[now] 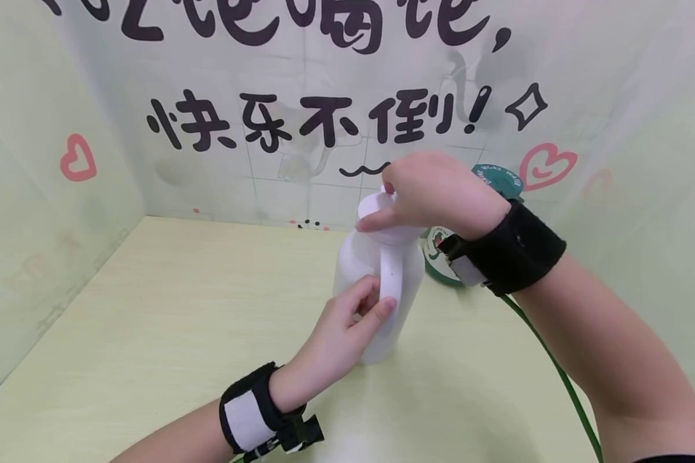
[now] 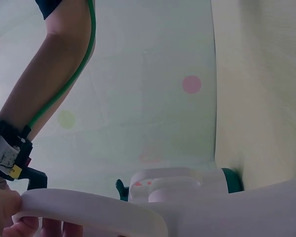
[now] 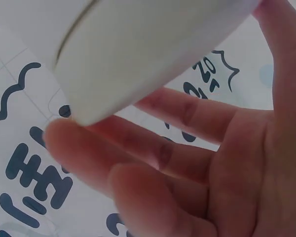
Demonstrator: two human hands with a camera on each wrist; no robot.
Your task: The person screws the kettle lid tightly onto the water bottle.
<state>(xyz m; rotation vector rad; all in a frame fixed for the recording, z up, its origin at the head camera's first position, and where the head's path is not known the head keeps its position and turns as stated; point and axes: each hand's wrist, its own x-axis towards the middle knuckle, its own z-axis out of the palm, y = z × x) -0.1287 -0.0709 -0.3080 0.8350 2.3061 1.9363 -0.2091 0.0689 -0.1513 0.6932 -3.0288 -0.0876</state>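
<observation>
A white jug [image 1: 356, 260] with a side handle [image 1: 390, 270] stands on the table, partly covered by both hands. My left hand [image 1: 333, 337] grips that handle, thumb on the near side and fingers curled behind it. On top, my right hand [image 1: 440, 193] holds the jug's round white lid [image 1: 373, 204], thumb on one side and fingers over the far side. The right wrist view shows the curled fingers [image 3: 187, 158] around the lid's edge [image 3: 138, 59]. In the left wrist view the handle [image 2: 93, 207] crosses the bottom.
Behind the jug, to its right, stands a white and green container [image 1: 443, 267], partly hidden by the right hand and wrist strap [image 1: 515, 247]. A green cable [image 1: 567, 386] runs along the right arm. A printed curtain [image 1: 255, 186] hangs behind the pale wooden table [image 1: 208, 308].
</observation>
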